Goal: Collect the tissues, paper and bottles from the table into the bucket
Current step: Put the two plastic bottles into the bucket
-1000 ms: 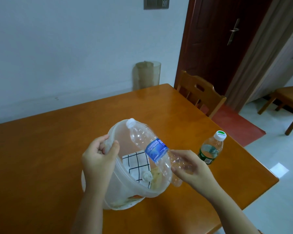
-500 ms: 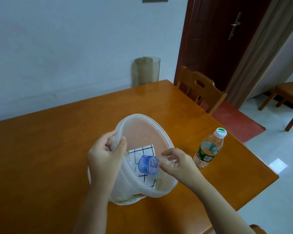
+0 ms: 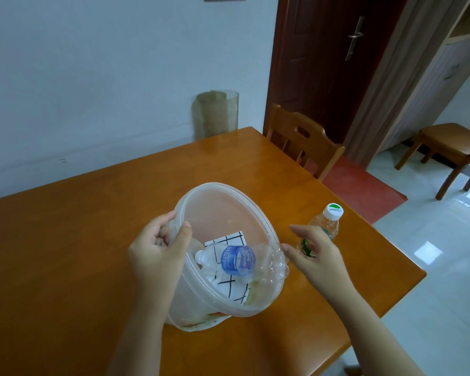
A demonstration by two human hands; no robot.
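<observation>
A translucent white bucket (image 3: 258, 308) stands tilted on the wooden table (image 3: 65, 240). My left hand (image 3: 158, 253) grips its near-left rim. Inside lies a clear bottle with a blue label (image 3: 238, 260), cap pointing left, on top of white paper with a black grid (image 3: 231, 289) and some tissue. My right hand (image 3: 315, 253) hovers just right of the bucket rim, fingers apart and holding nothing. Behind that hand stands a clear bottle with a green label and white cap (image 3: 327, 223), partly hidden by my fingers.
A wooden chair (image 3: 304, 139) is pushed to the table's far right corner. A translucent bin (image 3: 217, 112) stands on the floor by the wall behind the table. The table's right edge lies close beyond the standing bottle. Another chair (image 3: 451, 147) stands at the far right.
My right hand lowered the blue-label bottle into the bucket, let it go, and drew back to the right toward the green-label bottle. My left hand kept its hold on the rim.
</observation>
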